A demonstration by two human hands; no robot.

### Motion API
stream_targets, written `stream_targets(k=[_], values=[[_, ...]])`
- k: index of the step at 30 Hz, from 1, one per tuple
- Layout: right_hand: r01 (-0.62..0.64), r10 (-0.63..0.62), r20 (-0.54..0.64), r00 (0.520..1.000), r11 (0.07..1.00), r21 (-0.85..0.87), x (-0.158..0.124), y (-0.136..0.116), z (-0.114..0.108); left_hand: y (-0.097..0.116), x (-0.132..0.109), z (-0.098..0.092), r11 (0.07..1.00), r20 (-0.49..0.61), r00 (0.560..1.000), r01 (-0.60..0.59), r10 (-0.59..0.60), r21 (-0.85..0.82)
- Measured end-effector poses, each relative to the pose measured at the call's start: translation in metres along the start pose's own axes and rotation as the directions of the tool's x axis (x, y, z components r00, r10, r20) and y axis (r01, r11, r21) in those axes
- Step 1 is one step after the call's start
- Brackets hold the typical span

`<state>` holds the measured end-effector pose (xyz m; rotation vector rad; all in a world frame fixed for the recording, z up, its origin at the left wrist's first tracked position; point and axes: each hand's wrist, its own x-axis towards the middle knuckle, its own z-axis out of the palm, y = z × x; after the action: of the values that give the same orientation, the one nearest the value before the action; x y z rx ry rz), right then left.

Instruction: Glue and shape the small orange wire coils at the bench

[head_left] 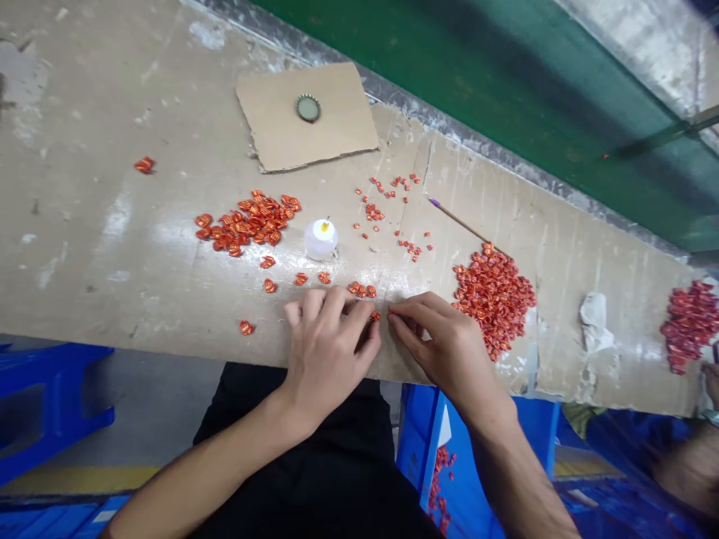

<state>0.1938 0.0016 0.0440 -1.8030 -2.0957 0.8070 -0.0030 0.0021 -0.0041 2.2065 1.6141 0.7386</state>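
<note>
Between the thumb and forefinger of my left hand [331,348] is a small shiny orange-red striped piece [375,317]. Close to its right, my right hand [443,337] is pinched at the fingertips; whatever they hold is too small or hidden to name. A short row of the same striped pieces [362,290] lies just beyond my left fingers. Further off stands a small round white bottle [321,239] with a yellow tip. Left of the bottle is a loose group of striped pieces [250,223]. Beside my right hand is a large heap of small red-orange parts [494,296].
Tiny red parts [375,212] are scattered beyond my hands, near a thin purple-tipped stick [466,223]. A bottle cap [308,108] rests on cardboard [348,135]. Crumpled white paper [595,322] and another heap [690,322] lie right, near another person's hand [712,382]. A blue bin [419,427] stands below.
</note>
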Motion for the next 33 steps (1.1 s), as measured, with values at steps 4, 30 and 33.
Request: stream_targets(k=[4, 30, 33], values=[[-0.024, 0.023, -0.009, 1.0, 0.993, -0.117, 0.006, -0.005, 0.002, 0.001, 0.0, -0.001, 1.0, 0.017, 1.0, -0.004, 0.004, -0.008], [-0.403, 0.397, 0.13, 0.908, 0.748, 0.527, 0.015, -0.008, 0.011, -0.003, 0.001, -0.003, 0.994, 0.052, 0.998, -0.04, 0.045, -0.1], [-0.377, 0.402, 0.08, 0.912, 0.745, 0.55, 0.02, 0.001, 0.005, -0.004, 0.001, -0.004, 0.991, 0.069, 0.993, -0.088, 0.095, -0.096]])
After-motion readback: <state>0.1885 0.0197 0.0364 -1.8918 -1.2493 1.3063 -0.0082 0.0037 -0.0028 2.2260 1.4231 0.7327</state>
